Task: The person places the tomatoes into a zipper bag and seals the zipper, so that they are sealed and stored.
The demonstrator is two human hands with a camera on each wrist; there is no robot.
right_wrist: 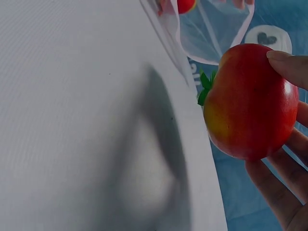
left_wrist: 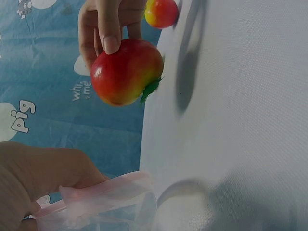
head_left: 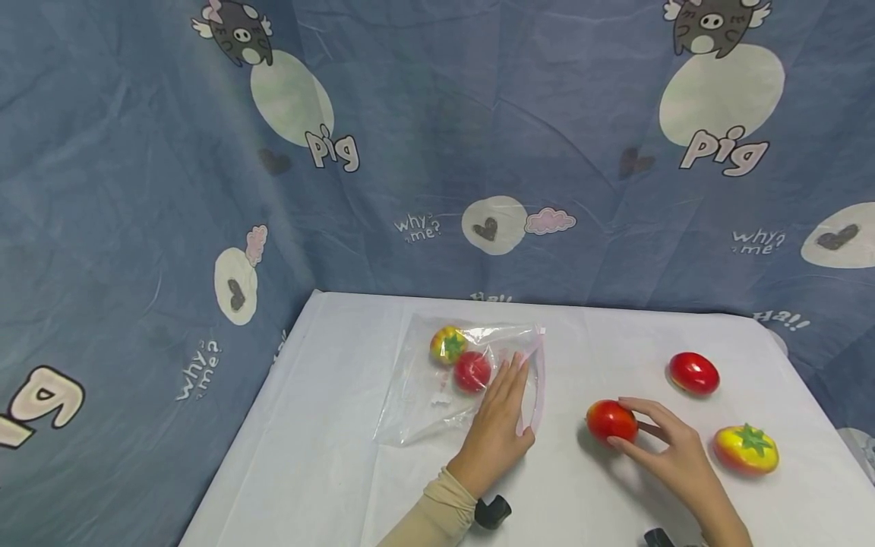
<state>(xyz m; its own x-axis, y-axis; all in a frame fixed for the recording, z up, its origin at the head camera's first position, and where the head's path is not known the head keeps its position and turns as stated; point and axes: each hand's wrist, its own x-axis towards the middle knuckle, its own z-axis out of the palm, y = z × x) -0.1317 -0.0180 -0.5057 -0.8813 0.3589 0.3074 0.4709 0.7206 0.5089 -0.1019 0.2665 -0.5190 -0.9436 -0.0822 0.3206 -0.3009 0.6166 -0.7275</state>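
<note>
A clear zip bag [head_left: 417, 410] with a pink-edged mouth lies on the white table, holding a yellow-red tomato [head_left: 447, 345] and a red tomato [head_left: 472, 371]. My left hand [head_left: 495, 429] holds the upper edge of the bag's mouth [left_wrist: 103, 192], which stands apart from the lower edge in the right wrist view. Between thumb and fingers, my right hand [head_left: 673, 448] grips a glossy red tomato [head_left: 611, 422] above the table, right of the bag. Its green leaves [right_wrist: 206, 87] point toward the bag.
A red tomato [head_left: 693, 374] lies at the back right of the table [head_left: 287, 471]. Nearer, beside my right forearm, sits a yellow-red tomato [head_left: 745, 450] with green leaves. A blue printed cloth [head_left: 410, 152] hangs behind the table and on the left.
</note>
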